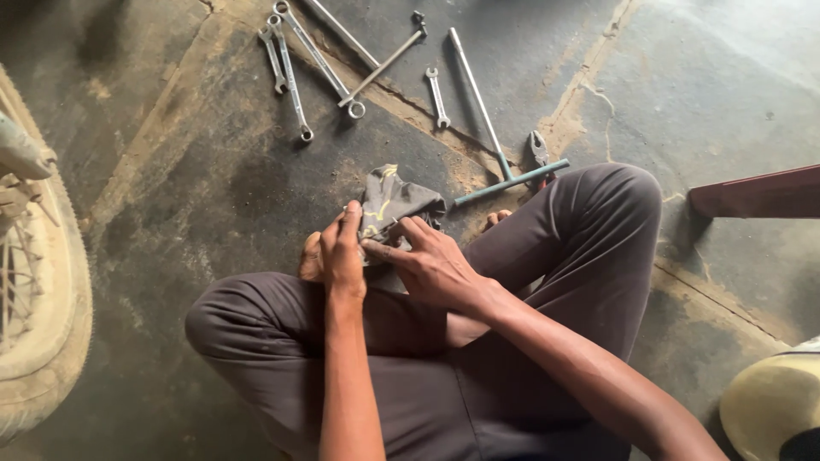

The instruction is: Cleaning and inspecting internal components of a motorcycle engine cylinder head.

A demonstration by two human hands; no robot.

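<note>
I've open floor (213, 196) left of the rag (395, 201); wrenches (295, 60) ahead, T-bar (500, 162) & knee (615, 205) block rt side.

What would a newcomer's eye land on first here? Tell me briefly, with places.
At the centre, the left hand and right hand grip a dark rag with yellow marks, above crossed legs in grey trousers. Beyond it, wrenches and a T-handle tool lie scattered on the cracked concrete floor. A dusty wheel fills the left edge.

Cracked concrete floor (213, 179); scattered spanners (290, 68)

Rag (395, 198) between both hands, wrenches (295, 60) beyond, wheel (43, 282) left.
</note>
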